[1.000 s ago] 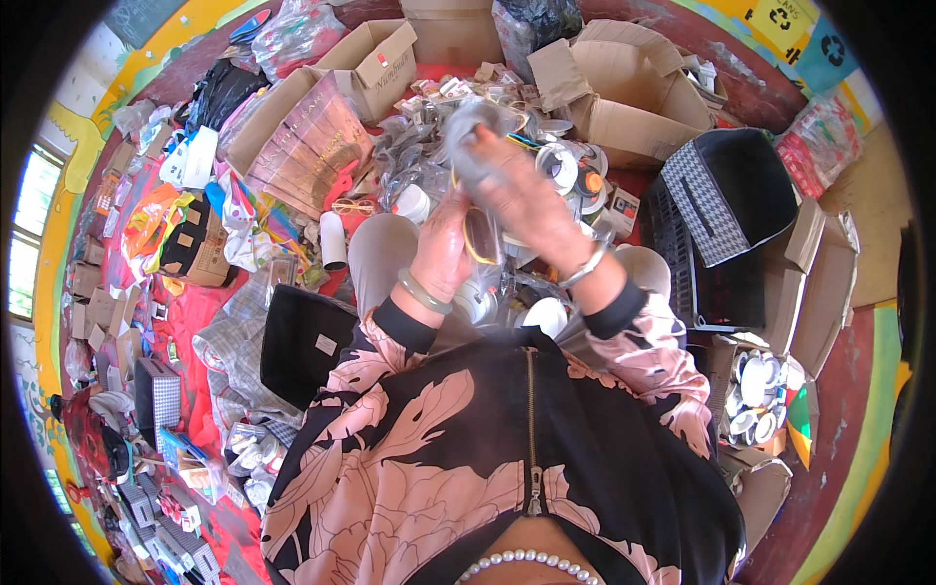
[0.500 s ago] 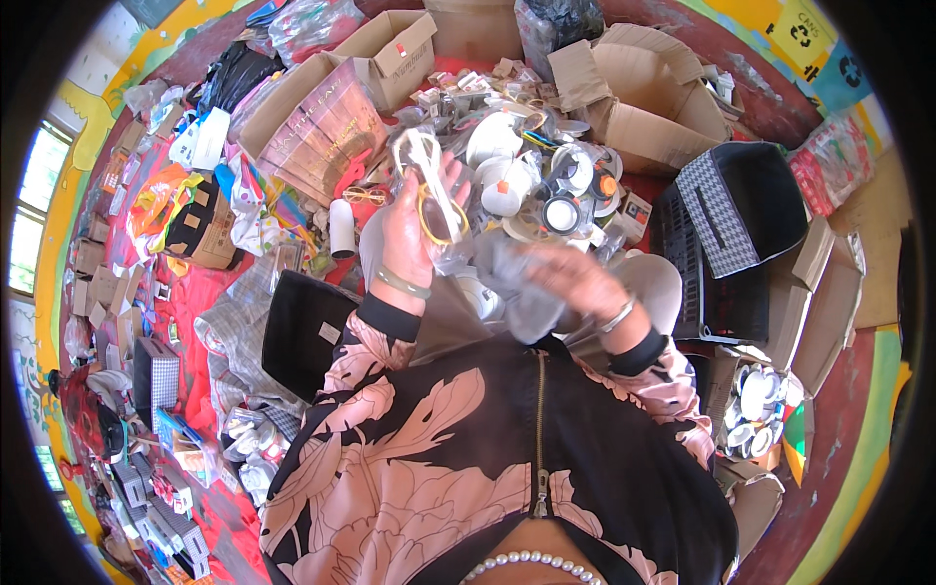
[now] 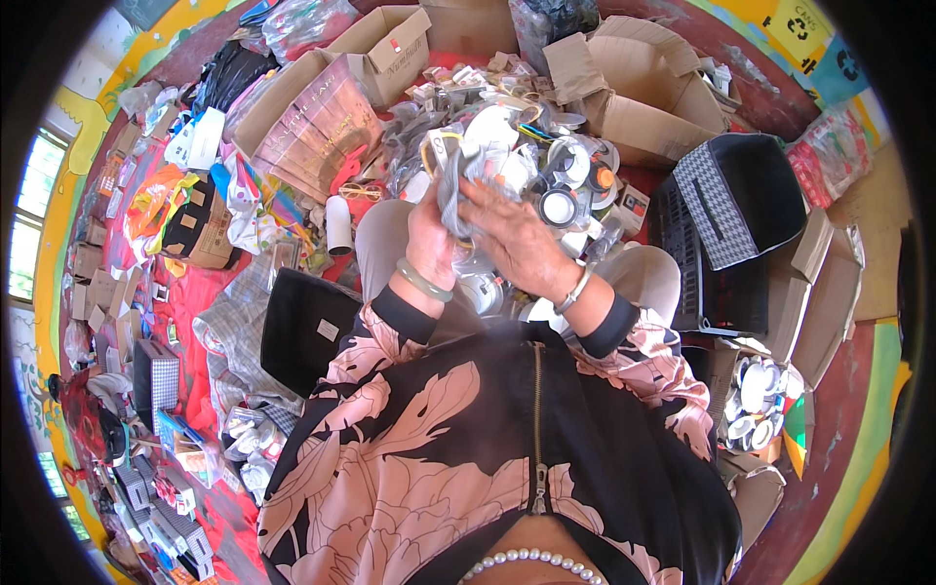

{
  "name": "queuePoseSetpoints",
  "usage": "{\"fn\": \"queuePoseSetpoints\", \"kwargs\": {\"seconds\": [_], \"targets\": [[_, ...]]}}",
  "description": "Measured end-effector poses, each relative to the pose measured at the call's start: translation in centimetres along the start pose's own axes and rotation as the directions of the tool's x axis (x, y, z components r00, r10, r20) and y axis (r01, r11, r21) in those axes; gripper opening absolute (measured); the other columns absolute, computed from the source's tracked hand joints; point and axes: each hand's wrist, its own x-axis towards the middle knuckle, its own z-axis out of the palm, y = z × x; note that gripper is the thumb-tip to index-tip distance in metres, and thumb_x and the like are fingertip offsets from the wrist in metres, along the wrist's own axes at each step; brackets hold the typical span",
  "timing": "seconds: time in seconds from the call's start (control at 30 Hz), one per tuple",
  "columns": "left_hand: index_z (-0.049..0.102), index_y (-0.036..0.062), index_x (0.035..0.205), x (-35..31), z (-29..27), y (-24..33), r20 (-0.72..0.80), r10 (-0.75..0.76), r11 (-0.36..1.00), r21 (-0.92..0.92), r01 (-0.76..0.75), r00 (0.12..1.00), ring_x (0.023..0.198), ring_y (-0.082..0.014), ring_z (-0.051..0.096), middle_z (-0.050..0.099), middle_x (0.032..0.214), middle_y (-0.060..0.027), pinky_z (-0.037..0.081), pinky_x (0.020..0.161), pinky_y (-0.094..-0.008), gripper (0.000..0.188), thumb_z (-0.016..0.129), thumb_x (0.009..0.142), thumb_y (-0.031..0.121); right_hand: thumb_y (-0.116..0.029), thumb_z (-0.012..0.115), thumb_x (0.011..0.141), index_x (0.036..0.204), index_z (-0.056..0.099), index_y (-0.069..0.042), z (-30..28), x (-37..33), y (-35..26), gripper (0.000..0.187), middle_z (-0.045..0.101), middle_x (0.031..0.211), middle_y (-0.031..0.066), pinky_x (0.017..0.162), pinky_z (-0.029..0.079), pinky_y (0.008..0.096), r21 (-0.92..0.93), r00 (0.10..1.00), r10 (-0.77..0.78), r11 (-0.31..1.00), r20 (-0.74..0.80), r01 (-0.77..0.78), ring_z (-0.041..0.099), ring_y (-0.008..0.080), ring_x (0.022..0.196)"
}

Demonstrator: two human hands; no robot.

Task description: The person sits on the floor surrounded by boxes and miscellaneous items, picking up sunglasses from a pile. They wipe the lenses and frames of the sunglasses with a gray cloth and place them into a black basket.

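Note:
My left hand is closed round a white and yellow thing with ring-like loops, whose kind I cannot make out. A crumpled grey cloth covers most of it. With fingers fairly straight, my right hand presses this cloth against the held thing, so both hands meet in front of my lap. Just beyond lies a heap of white round lids or discs, black-rimmed pieces and clear plastic. Yellow-framed glasses and a white cylinder rest to the left of my hands.
Open cardboard boxes stand behind the heap. To the right are a black crate and a checked fabric bin. A black bin sits by my left arm. Piled goods and bags fill the left side.
My right hand has moved left and up, bringing the grey cloth onto the thing in my left hand. My left hand has shifted slightly down and right.

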Motion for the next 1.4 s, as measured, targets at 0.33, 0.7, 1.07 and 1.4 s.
{"fn": "queuePoseSetpoints", "kwargs": {"seconds": [0.33,0.7,1.07,1.4], "targets": [[0.051,0.0047,0.104,1.7,-2.3,1.3,-0.224,-0.032,0.913,-0.402,-0.063,0.974,0.093,-0.0248,0.059,0.060,0.102,-0.0133,0.050,0.084,-0.0398,0.026,0.038,0.096,0.025,-0.007,0.053,0.070,0.104,0.060,-0.010,1.0,-5.5,2.6,0.034,0.046,0.128,0.0070,0.088,0.039,0.0401,-0.278,0.930,-0.207,0.915,0.303,0.294,0.042,0.0280,0.120],[0.037,-0.0004,0.125,0.8,4.0,1.6,-0.081,0.407,0.913,0.012,-0.407,0.910,0.109,-0.0254,0.049,0.048,0.122,-0.0152,0.038,0.098,-0.0377,0.052,0.036,0.095,0.043,-0.037,0.054,0.089,0.124,0.046,-0.003,-1.6,-0.9,0.2,0.050,0.053,0.121,0.0084,0.092,0.043,0.0318,0.952,0.753,0.585,-0.219,0.302,-0.212,0.053,0.0178,0.106],[0.041,-0.0012,0.113,-0.6,2.6,-1.0,0.209,0.574,0.572,0.589,-0.571,0.791,0.082,-0.0220,0.059,0.058,0.096,-0.0147,0.048,0.075,-0.0332,0.046,0.026,0.098,0.040,-0.016,0.056,0.090,0.123,0.050,-0.005,1.7,-1.6,0.2,0.036,0.060,0.105,0.0016,0.080,0.045,0.0236,0.964,0.734,0.629,-0.103,0.254,-0.246,0.056,0.0093,0.091],[0.047,0.0039,0.099,0.4,1.7,-1.1,-0.388,0.035,0.987,-0.132,-0.093,0.921,0.063,-0.0262,0.057,0.054,0.075,-0.0097,0.049,0.058,-0.0357,0.036,0.035,0.096,0.037,-0.013,0.054,0.088,0.109,0.056,-0.001,1.5,-2.5,1.0,0.024,0.061,0.082,0.0039,0.058,0.046,0.0240,0.853,0.714,0.687,0.285,0.136,-0.437,0.055,0.0086,0.062]]}}
